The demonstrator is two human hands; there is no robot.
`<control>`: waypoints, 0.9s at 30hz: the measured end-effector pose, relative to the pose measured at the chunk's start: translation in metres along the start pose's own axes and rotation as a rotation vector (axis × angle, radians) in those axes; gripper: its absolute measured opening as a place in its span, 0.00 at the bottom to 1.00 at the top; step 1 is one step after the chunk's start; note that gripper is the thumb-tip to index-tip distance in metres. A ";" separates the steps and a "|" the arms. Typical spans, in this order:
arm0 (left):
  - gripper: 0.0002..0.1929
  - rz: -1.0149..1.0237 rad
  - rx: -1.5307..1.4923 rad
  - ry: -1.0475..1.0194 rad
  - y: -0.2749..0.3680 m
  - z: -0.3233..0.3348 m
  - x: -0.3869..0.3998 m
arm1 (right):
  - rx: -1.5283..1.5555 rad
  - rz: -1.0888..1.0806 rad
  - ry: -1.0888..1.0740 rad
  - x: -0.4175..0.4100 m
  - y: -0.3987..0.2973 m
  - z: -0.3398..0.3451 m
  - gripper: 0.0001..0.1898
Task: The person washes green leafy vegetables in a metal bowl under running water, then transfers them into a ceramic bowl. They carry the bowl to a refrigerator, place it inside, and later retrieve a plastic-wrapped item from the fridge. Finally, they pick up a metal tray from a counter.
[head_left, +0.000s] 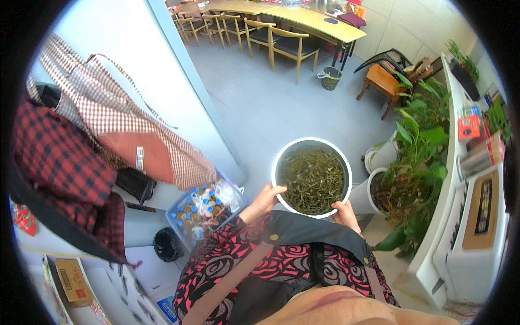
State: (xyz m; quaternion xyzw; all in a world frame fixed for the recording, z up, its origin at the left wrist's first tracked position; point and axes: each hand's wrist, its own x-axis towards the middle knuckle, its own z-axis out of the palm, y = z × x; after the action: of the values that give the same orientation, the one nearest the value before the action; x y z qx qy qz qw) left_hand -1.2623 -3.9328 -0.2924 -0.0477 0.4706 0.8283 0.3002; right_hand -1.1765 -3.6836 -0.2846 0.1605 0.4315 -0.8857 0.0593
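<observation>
Held in front of my body is a round white-rimmed tub (312,141). Green, stringy plant strips (313,178), perhaps cut seaweed, lie in it and look wet. My left hand (263,200) grips the rim at the lower left, its thumb over the edge. At the lower right my right hand (346,215) holds the same rim, thumb on top. The fingers under the tub are hidden on both sides.
A plastic bin of capped bottles (239,203) stands left, below a hanging checked apron (142,142). Potted plants (418,162) and a white counter (443,203) line the right. Ahead are a wastebasket (330,78), wooden chairs (294,44) and a long table (317,20).
</observation>
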 end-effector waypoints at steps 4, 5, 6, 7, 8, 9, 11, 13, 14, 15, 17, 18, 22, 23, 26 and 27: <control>0.30 -0.038 0.017 -0.168 0.055 0.002 0.068 | 0.040 -0.017 -0.021 0.061 -0.042 0.019 0.22; 0.31 -0.043 0.010 -0.207 0.067 0.002 0.084 | -0.036 -0.012 0.064 0.078 -0.050 0.024 0.21; 0.32 -0.054 0.006 -0.241 0.079 0.001 0.102 | -0.018 -0.030 0.097 0.096 -0.056 0.028 0.21; 0.32 -0.042 0.043 -0.263 0.084 0.002 0.117 | 0.023 -0.049 0.114 0.111 -0.057 0.023 0.21; 0.33 -0.042 0.052 -0.288 0.095 -0.001 0.135 | 0.034 -0.002 0.096 0.128 -0.065 0.026 0.19; 0.34 -0.048 0.065 -0.307 0.105 -0.005 0.153 | 0.011 0.006 0.131 0.145 -0.071 0.026 0.18; 0.35 -0.089 0.105 -0.366 0.122 -0.012 0.194 | -0.011 0.000 0.070 0.185 -0.084 0.020 0.16; 0.33 -0.044 0.154 -0.236 0.135 -0.020 0.239 | 0.028 -0.083 0.055 0.231 -0.094 0.016 0.16; 0.32 -0.009 0.193 -0.140 0.139 -0.022 0.262 | -0.025 -0.051 0.068 0.257 -0.101 0.004 0.16; 0.31 0.018 0.199 -0.048 0.146 -0.031 0.285 | -0.056 -0.032 0.011 0.282 -0.110 0.000 0.16; 0.28 0.093 0.231 0.123 0.162 -0.046 0.329 | -0.102 -0.007 0.083 0.337 -0.121 -0.005 0.14; 0.27 0.141 0.250 0.205 0.174 -0.055 0.348 | -0.142 0.033 0.148 0.361 -0.129 -0.008 0.14; 0.25 0.208 0.261 0.517 0.248 -0.090 0.395 | -0.355 0.108 0.286 0.448 -0.166 0.003 0.13; 0.28 0.302 0.287 0.593 0.268 -0.097 0.406 | -0.434 0.111 0.302 0.470 -0.175 0.008 0.13; 0.33 0.429 0.451 0.781 0.333 -0.123 0.434 | -0.238 0.123 0.030 0.534 -0.198 0.029 0.16; 0.35 0.489 0.504 0.845 0.356 -0.134 0.443 | -0.211 0.117 -0.026 0.555 -0.204 0.037 0.17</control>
State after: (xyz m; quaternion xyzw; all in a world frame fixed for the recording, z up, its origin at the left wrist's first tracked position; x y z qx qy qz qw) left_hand -1.8435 -3.9750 -0.2587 -0.1920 0.7315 0.6442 -0.1140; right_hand -1.7571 -3.5674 -0.2971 0.1666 0.5114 -0.8324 0.1331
